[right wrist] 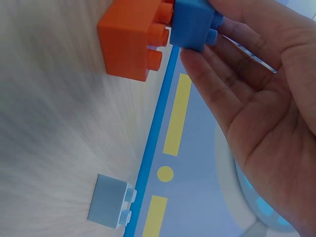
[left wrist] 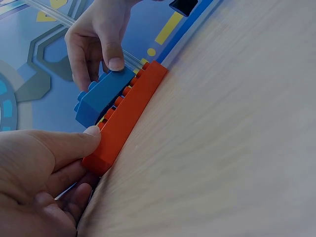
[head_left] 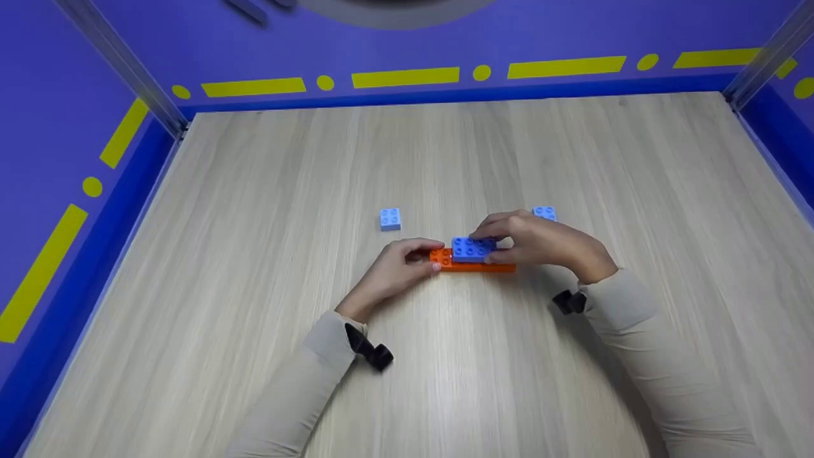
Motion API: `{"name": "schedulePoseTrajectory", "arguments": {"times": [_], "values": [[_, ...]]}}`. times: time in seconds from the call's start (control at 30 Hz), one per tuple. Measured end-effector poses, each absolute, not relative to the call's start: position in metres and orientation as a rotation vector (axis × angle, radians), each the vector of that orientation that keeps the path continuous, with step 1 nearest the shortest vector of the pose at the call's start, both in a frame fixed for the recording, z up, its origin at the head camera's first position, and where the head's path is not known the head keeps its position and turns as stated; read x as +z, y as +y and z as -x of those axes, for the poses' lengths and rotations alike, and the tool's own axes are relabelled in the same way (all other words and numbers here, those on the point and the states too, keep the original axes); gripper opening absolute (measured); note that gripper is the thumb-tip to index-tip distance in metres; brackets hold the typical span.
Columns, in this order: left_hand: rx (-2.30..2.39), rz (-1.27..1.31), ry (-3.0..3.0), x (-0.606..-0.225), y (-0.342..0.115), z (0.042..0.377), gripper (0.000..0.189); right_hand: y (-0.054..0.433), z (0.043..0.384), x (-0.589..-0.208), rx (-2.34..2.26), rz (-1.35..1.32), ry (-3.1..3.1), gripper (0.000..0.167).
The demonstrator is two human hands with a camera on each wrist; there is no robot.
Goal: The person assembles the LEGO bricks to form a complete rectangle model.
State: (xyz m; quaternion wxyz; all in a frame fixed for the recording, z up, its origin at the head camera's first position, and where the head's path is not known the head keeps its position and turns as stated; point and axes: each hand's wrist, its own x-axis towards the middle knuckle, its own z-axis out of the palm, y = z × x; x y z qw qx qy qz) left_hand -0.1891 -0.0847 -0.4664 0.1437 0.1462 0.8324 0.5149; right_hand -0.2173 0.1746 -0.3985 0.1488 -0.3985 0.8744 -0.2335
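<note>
A long orange toy brick (head_left: 480, 268) lies studs up on the table, and my left hand (head_left: 400, 264) pinches its left end between thumb and fingers. Over its studs, a shorter blue brick (head_left: 469, 251) is held by its sides in my right hand (head_left: 534, 240). The left wrist view shows the blue brick (left wrist: 102, 97) tilted slightly against the orange brick (left wrist: 129, 118), with a gap at the end nearer my left hand. Whether its far end touches the studs, I cannot tell. The left end studs of the orange brick are uncovered.
One small light blue brick (head_left: 390, 219) stands behind my left hand. Another light blue brick (head_left: 544, 212) is behind my right hand, which partly covers it. A blue wall (head_left: 407, 51) with yellow marks borders the wooden table (head_left: 286, 191) at the back.
</note>
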Motion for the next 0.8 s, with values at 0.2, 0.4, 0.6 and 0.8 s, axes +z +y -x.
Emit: {"name": "schedulePoseTrajectory", "arguments": {"times": [0.2,0.4,0.6,0.8], "values": [[1.487,-0.415,2.395,-0.4671,-0.0847,0.1895,0.036,0.1738,0.2167,-0.3978,-0.668,1.145,2.502,0.033],[1.485,-0.409,2.394,-0.4668,-0.0849,0.1889,0.036,0.1729,0.2155,-0.3983,-0.667,1.128,2.493,0.034],[1.477,-0.410,2.399,-0.4664,-0.0850,0.1886,0.037,0.1729,0.2146,-0.4001,-0.654,1.138,2.501,0.034],[1.481,-0.417,2.399,-0.4668,-0.0852,0.1888,0.036,0.1726,0.2134,-0.4009,-0.655,1.143,2.512,0.033]]}}
